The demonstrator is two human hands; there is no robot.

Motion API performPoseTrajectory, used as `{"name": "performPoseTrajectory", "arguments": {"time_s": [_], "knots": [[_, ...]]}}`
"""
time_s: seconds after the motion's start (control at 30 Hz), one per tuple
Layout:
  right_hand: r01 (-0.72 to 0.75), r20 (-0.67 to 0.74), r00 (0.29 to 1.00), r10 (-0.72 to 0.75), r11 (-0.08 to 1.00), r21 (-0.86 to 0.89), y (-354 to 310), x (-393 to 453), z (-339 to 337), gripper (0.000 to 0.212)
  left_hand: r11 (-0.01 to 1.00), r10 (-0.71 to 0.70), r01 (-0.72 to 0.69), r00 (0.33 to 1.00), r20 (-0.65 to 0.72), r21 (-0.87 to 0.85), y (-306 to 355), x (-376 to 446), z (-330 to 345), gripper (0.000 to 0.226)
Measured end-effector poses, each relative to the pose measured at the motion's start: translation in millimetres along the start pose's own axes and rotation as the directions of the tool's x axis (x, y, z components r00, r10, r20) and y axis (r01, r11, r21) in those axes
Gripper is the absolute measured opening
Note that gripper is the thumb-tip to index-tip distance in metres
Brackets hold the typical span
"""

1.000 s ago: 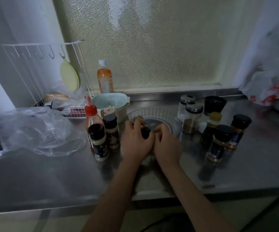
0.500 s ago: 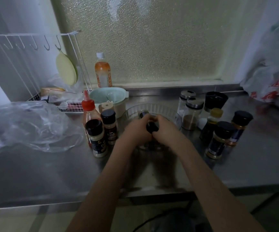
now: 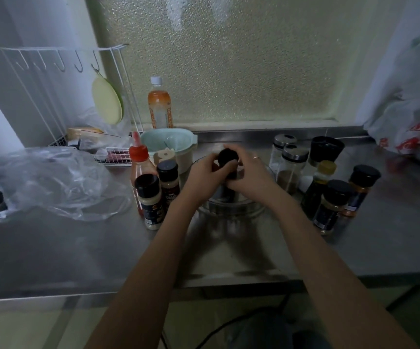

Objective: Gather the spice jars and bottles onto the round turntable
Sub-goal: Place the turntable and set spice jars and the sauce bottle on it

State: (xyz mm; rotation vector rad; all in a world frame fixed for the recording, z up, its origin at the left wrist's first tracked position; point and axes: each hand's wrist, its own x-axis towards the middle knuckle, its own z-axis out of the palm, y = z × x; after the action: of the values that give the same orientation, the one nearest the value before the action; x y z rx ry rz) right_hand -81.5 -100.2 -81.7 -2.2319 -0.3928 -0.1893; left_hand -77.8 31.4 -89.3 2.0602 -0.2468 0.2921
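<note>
A clear round turntable (image 3: 229, 210) sits mid-counter, mostly hidden by my hands. Above it my left hand (image 3: 203, 176) and my right hand (image 3: 253, 178) both close around a black-capped spice jar (image 3: 227, 157), held upright; its lower body is hidden by my fingers. Left of the turntable stand a red-capped sauce bottle (image 3: 138, 159) and two black-capped spice jars (image 3: 149, 201) (image 3: 169, 183). To the right stand two metal-lidded glass jars (image 3: 293, 170) (image 3: 282, 144), a black grinder (image 3: 326, 149), a yellow-capped dark bottle (image 3: 317, 190) and two more black-capped jars (image 3: 332, 206) (image 3: 361, 188).
A pale green bowl (image 3: 167, 144) and an orange drink bottle (image 3: 159, 109) stand behind the turntable by the frosted window. A crumpled clear plastic bag (image 3: 52, 182) lies at left before a white wire rack (image 3: 60, 96). A printed bag (image 3: 415, 132) sits far right.
Both hands have moved away from me, from the near rim to over the middle of the turntable, carrying the black-capped jar with them. The other jars have not moved.
</note>
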Motion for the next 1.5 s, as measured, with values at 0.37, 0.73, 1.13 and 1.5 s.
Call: {"name": "performPoseTrajectory", "arguments": {"time_s": [0.37, 0.73, 1.13, 1.5], "knots": [[-0.11, -0.171, 0.977, 0.125, 0.99, 0.094, 20, 19, 18, 0.045, 0.99, -0.138, 0.14, 0.987, -0.083, 0.028, 17, 26, 15, 0.05], [-0.164, -0.117, 0.98, 0.16, 0.986, -0.021, 24, -2, 15, 0.055, 0.725, 0.612, -0.17, 0.602, -0.512, 0.667, 0, -53, -7, 0.018], [-0.283, -0.885, 0.463, 0.055, 0.955, -0.088, 28, -90, -16, 0.065, 0.847, 0.334, 0.16, 0.583, -0.741, 0.507, -31, -80, -13, 0.064], [-0.13, -0.819, 0.499, 0.283, 0.959, 0.252, 33, -97, -19, 0.059, 0.984, 0.01, -0.149, 0.587, -0.81, -0.096, -12, -92, -28, 0.065]]}}
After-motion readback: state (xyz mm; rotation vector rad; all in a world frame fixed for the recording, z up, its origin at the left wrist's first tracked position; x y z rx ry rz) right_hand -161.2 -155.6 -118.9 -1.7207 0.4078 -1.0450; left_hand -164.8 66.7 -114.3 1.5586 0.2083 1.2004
